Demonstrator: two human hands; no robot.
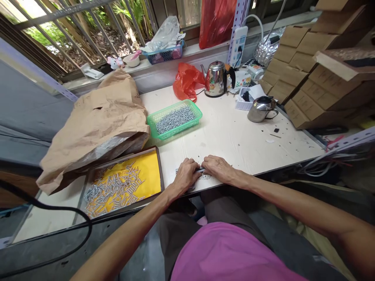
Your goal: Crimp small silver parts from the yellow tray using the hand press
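Close together at the front edge of the table, my left hand [186, 173] and my right hand [217, 167] both have their fingers pinched inward. Between the fingertips shows a thin, grey, metal-looking piece [200, 170], mostly covered by the fingers; its exact kind cannot be made out. Under the hands lies a patch of small pale and dark bits [206, 176]. Left of my left hand, a shallow tray [160, 171] with a yellow lining holds many loose metal screws or pins [120, 189]. Farther back, a green plastic basket [172, 134] contains a heap of small metal parts [175, 119].
A brown paper sack [99, 117] overlaps the tray's back edge. At the back stand a steel kettle [215, 80] and a red plastic bag [187, 81]. A small metal pot [261, 110] sits at right, beside stacked cardboard boxes [319, 86]. A black cable [61, 208] loops at left.
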